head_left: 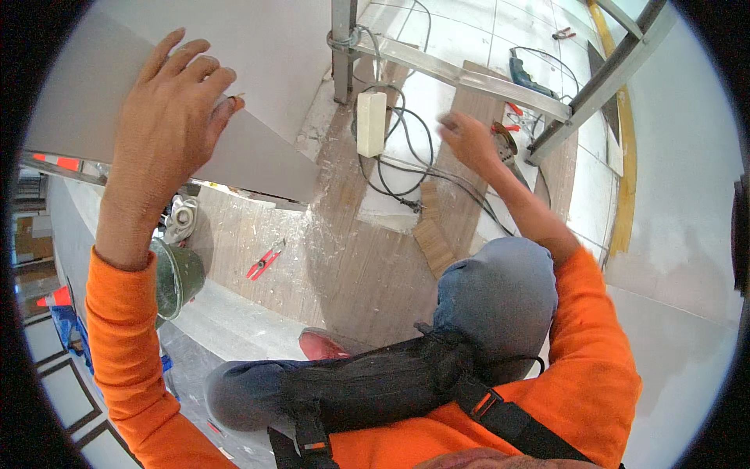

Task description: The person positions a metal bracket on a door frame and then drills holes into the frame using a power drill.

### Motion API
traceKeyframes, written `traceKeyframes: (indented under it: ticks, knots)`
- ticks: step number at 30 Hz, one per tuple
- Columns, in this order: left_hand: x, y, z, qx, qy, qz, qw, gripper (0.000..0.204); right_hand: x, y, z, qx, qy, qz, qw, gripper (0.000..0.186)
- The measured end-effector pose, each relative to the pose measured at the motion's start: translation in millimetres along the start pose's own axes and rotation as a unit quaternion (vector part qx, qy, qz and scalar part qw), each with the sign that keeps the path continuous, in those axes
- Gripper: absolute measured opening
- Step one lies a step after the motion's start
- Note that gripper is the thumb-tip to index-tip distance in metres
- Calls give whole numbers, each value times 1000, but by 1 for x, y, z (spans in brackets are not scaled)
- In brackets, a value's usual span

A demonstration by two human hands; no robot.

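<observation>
My left hand (176, 117) is raised at the upper left over a pale grey board (269, 152), fingers apart and slightly bent. My right hand (469, 137) reaches forward with curled fingers, right of a cream rectangular block (371, 123) and coiled dark cables (400, 191). Whether it holds anything is too small to tell. Just right of it lie a round metal power tool (504, 141) and red-handled hand tools (512, 109).
A metal frame (461, 76) spans the top, with a teal drill (531, 82) beyond it. On the wood-look floor (344, 258) lie red-handled pliers (263, 260) and cardboard strips (433, 246). A green bucket (176, 277) stands left; a pale wall (672, 195) is right.
</observation>
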State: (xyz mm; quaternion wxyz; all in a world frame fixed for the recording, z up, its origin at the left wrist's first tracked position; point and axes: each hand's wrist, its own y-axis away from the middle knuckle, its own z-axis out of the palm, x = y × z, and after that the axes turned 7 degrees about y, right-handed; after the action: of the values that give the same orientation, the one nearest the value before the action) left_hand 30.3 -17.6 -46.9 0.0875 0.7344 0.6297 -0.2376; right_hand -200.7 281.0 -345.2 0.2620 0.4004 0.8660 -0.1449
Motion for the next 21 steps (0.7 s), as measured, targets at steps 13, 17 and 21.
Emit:
traceKeyframes:
  ticks: [13, 17, 21]
  knots:
    - [21, 17, -25, -21, 46, -22, 998, 23, -57, -143, 41, -25, -428, 85, 900, 31]
    - [16, 27, -15, 27, 35, -25, 999, 24, -34, -167, -57, 68, -607, 147, 778, 33]
    - [25, 16, -15, 63, 45, -21, 997, 19, 5, -161, -170, 274, -569, 14, 775, 19]
